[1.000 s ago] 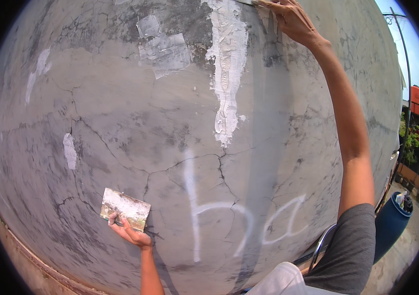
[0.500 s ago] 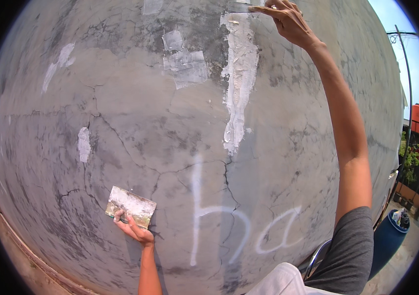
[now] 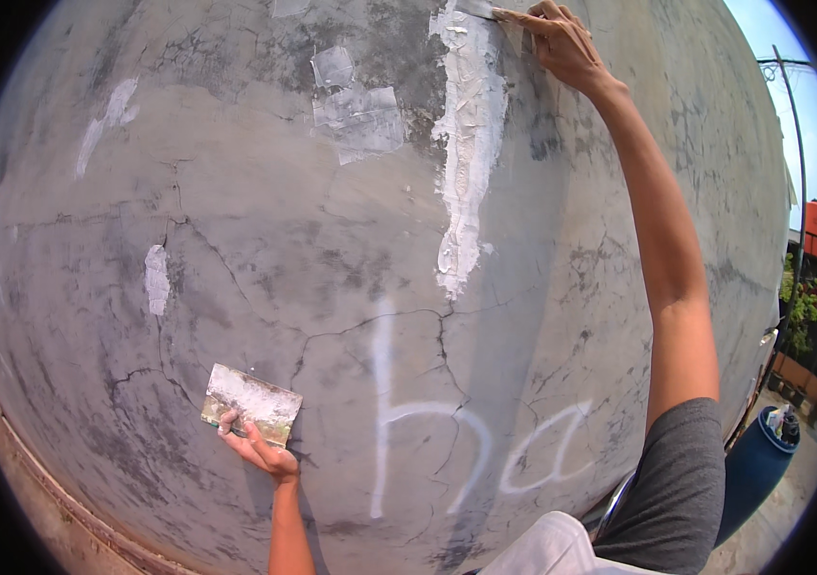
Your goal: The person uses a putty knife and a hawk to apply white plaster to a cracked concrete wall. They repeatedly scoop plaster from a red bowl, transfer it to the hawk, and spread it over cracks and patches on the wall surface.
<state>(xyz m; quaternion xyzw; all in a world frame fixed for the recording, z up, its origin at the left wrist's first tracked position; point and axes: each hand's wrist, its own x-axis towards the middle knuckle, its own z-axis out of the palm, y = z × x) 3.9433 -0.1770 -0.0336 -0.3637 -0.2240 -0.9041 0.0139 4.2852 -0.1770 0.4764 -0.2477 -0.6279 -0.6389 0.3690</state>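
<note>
A grey, cracked wall (image 3: 236,192) fills most of the view. At the lower left, my left hand (image 3: 260,448) grips a flat rectangular board (image 3: 253,402) smeared with white filler, its fingers curled over the near edge. My right arm is stretched up to the top, where my right hand (image 3: 562,43) closes round a putty knife (image 3: 475,9). The knife's blade lies at the upper end of a long vertical strip of white filler (image 3: 466,163); part of its handle is hidden by my fingers. Below that strip, a bare crack (image 3: 442,350) runs down the wall.
Thin whitish patches (image 3: 358,120) mark the wall left of the strip, and white painted strokes (image 3: 381,422) lie lower down. At the right stand a blue barrel (image 3: 758,479), a pole (image 3: 796,144) and, farther off, an orange tank (image 3: 816,228).
My right hand and the putty knife have shifted slightly, and the blade now shows at the top of the strip. My left hand holds the board nearly still.
</note>
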